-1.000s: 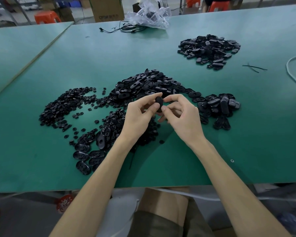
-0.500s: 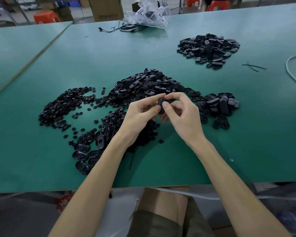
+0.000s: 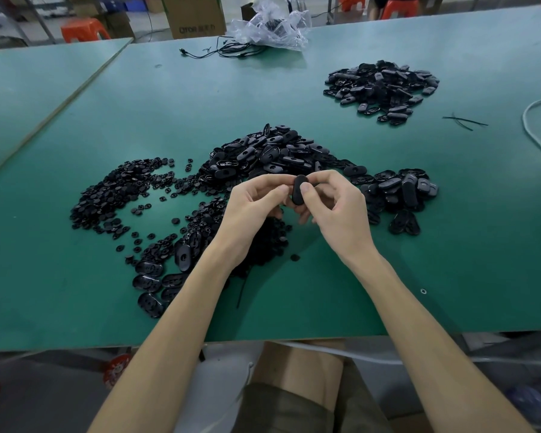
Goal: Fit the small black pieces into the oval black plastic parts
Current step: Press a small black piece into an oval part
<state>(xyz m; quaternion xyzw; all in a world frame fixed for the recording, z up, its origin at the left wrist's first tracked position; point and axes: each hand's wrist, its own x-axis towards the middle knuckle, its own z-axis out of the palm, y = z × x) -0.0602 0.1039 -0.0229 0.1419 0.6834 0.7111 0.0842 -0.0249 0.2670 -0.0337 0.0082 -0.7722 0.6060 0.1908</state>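
Observation:
One oval black plastic part (image 3: 298,191) stands on end above the green table (image 3: 450,245), held between both hands. My right hand (image 3: 334,207) pinches it with thumb and forefinger. My left hand (image 3: 253,207) grips its left edge with thumb and fingertips. Whether a small piece sits in it is hidden. A heap of oval parts (image 3: 272,154) lies just behind my hands. Small black pieces (image 3: 119,195) are spread to the left and under my left wrist.
More oval parts lie right of my hands (image 3: 400,192), at the near left (image 3: 156,276) and in a far-right pile (image 3: 381,85). A clear plastic bag (image 3: 272,26) and black cable (image 3: 225,51) sit at the far edge. A white cord (image 3: 537,135) curves along the right.
The oval part tilted over half a second ago and now stands upright again. Both hands stayed in place, only the fingers shifting their hold on it.

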